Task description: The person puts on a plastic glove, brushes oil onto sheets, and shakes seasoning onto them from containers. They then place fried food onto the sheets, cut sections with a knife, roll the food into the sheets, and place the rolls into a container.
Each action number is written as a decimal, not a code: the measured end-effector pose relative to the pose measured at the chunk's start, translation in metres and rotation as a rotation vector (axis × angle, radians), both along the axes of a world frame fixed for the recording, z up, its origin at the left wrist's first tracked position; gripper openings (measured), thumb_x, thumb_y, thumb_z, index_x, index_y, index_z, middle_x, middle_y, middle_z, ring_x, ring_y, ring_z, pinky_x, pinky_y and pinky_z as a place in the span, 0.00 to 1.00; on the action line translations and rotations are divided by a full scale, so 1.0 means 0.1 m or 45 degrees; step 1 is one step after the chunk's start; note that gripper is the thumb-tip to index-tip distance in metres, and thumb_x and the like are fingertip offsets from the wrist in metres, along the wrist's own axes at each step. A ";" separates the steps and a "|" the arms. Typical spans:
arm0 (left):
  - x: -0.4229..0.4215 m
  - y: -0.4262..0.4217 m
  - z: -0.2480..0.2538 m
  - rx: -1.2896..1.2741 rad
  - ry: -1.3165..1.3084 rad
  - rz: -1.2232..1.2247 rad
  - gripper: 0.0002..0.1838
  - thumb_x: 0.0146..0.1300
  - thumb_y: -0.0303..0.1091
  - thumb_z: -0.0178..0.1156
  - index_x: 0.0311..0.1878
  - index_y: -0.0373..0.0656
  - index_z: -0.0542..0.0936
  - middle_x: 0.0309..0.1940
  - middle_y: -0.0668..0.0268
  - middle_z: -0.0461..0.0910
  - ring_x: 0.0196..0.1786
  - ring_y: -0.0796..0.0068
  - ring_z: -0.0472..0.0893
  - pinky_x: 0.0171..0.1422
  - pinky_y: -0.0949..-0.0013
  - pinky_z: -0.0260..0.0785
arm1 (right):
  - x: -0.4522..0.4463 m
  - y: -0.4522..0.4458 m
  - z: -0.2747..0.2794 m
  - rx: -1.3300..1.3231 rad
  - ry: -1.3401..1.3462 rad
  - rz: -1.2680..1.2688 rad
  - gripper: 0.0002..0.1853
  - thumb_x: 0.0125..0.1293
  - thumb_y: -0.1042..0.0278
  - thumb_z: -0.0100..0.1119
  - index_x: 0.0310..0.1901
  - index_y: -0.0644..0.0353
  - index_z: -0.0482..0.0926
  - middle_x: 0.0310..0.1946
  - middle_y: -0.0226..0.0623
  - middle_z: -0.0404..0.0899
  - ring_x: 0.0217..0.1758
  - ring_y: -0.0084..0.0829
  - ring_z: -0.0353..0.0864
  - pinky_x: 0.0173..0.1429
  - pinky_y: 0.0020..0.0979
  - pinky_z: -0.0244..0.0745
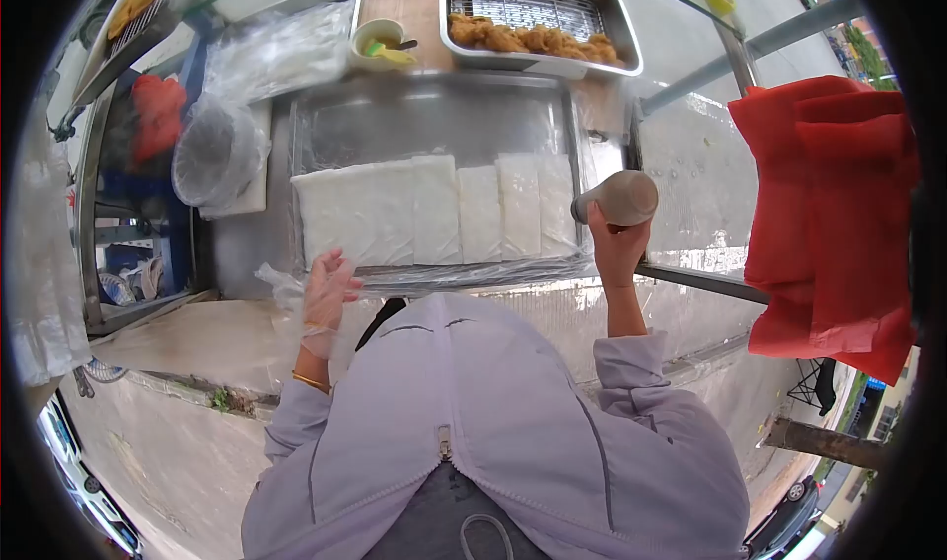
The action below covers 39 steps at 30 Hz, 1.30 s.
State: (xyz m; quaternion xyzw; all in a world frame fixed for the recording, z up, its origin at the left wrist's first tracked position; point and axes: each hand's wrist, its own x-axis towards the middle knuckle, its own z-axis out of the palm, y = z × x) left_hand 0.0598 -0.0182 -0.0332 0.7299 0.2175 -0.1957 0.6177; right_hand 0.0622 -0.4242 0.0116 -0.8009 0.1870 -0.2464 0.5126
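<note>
Jacket (523, 392) nearest; right hand (621, 246) fingers clamped around bottle (628, 195), right of tray (395, 126); left hand (327, 294) by tray's near-left corner, fingers apart.

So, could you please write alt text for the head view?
Someone's right hand holds a grey cylindrical container beside a metal tray of flat white slabs. The left hand, in a clear plastic glove, is near the tray's front edge; golden, fried-looking food lies beyond.
</note>
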 end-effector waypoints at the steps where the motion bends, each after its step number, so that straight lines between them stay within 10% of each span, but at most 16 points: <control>1: -0.05 -0.01 -0.01 0.009 0.013 0.005 0.26 0.69 0.41 0.58 0.66 0.41 0.67 0.56 0.60 0.72 0.41 0.76 0.82 0.42 0.74 0.74 | -0.06 0.07 0.05 0.218 -0.201 -0.056 0.29 0.53 0.65 0.76 0.54 0.64 0.72 0.40 0.42 0.82 0.43 0.27 0.83 0.43 0.29 0.78; 29: 0.01 -0.14 0.18 -0.201 0.016 0.226 0.21 0.69 0.44 0.59 0.57 0.40 0.75 0.49 0.66 0.80 0.42 0.75 0.83 0.43 0.74 0.75 | 0.70 0.40 0.06 -0.121 -0.003 0.102 0.24 0.56 0.68 0.75 0.51 0.67 0.74 0.44 0.40 0.83 0.40 0.29 0.83 0.42 0.28 0.78; 33: 0.04 -0.10 0.20 -0.164 0.032 0.199 0.22 0.69 0.45 0.59 0.57 0.40 0.75 0.49 0.65 0.80 0.42 0.75 0.83 0.43 0.74 0.75 | 0.63 0.39 0.06 0.219 -0.448 0.076 0.25 0.56 0.67 0.75 0.52 0.66 0.74 0.45 0.41 0.83 0.44 0.30 0.83 0.50 0.29 0.79; 39: -0.08 0.07 -0.01 -0.196 0.090 0.338 0.20 0.71 0.46 0.57 0.56 0.41 0.75 0.48 0.65 0.81 0.42 0.74 0.82 0.43 0.72 0.75 | 0.20 0.72 0.00 0.305 -0.120 0.397 0.30 0.55 0.73 0.74 0.58 0.64 0.70 0.47 0.37 0.79 0.48 0.30 0.81 0.48 0.27 0.79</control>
